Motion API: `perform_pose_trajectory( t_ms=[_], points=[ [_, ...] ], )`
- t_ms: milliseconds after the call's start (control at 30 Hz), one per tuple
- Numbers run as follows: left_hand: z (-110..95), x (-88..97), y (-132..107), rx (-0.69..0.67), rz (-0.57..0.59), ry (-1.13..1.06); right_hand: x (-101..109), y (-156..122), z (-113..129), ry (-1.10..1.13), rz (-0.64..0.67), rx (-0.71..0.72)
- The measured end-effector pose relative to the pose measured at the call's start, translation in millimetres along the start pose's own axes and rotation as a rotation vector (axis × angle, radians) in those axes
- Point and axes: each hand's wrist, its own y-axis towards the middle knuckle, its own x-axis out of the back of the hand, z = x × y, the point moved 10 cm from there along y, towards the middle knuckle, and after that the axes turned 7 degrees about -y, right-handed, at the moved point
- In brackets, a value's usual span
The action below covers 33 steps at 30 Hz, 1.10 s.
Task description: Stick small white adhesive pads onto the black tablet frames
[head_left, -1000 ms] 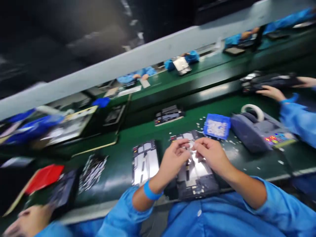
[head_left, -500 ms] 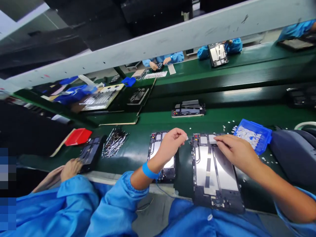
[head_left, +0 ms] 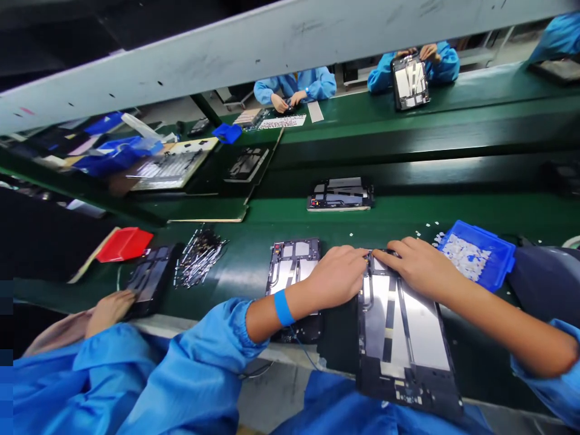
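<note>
A tablet with its screen off and its inside showing, an opened tablet [head_left: 421,326], lies before me, its lower end over the table's front edge. My left hand [head_left: 339,275], with a blue wrist strap [head_left: 284,308], has its fingers drawn together at the tablet's upper left corner. My right hand [head_left: 421,266] rests over the upper edge, its fingertips bent down close to the left ones. Whatever lies between the fingertips of either hand is hidden. Beside my left forearm, partly covered by it, is a second opened tablet [head_left: 296,251].
A blue tray [head_left: 501,263] of small white pieces stands right, with loose bits around it. Farther back lies another opened tablet [head_left: 341,193]. Left are a pile of thin strips [head_left: 199,260], a red tray [head_left: 124,244] and a co-worker's hand [head_left: 109,311] on a tablet. Co-workers sit opposite.
My left hand has moved right, from above the gap between the tablets to the near tablet's corner, carrying a small white piece before. My right fingers have shifted left along the upper edge.
</note>
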Motion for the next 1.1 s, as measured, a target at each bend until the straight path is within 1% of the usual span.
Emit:
perform_pose_trajectory(
  t_ms=[167,333,467,533,600,633,700,767,800,867,933,1100],
  points=[
    [3,-1.1,5,-0.015,0.045,0.036,0,0,0,0.006,-0.023,0.031],
    [4,1.0,7,-0.011,0.054,0.035,-4,0,-2,-0.008,-0.025,0.035],
    [4,0.7,6,0.0,0.055,0.022,-2,1,-1,-0.022,-0.03,0.054],
    [4,2.4,5,-0.002,0.047,-0.004,0,2,0,-0.025,-0.029,0.065],
    [7,6.6,7,0.005,0.022,-0.095,1,4,0,-0.021,-0.03,0.069],
    [10,10.1,8,0.023,-0.006,-0.173,1,5,0,-0.014,-0.031,0.073],
    [23,17.2,12,0.111,-0.092,-0.364,0,5,-1,0.009,-0.032,0.088],
    [40,17.1,17,0.231,-0.152,-0.521,-3,4,-2,0.03,-0.029,0.102],
    [47,13.7,20,0.281,-0.155,-0.567,-4,4,-2,0.036,-0.028,0.106],
    [53,4.9,26,0.338,-0.124,-0.605,-7,3,-3,0.041,-0.027,0.109],
    [55,0.1,32,0.36,-0.107,-0.595,-9,3,-3,0.041,-0.03,0.108],
    [52,1.1,38,0.368,-0.098,-0.499,-7,5,-2,0.05,-0.045,0.094]
  ],
)
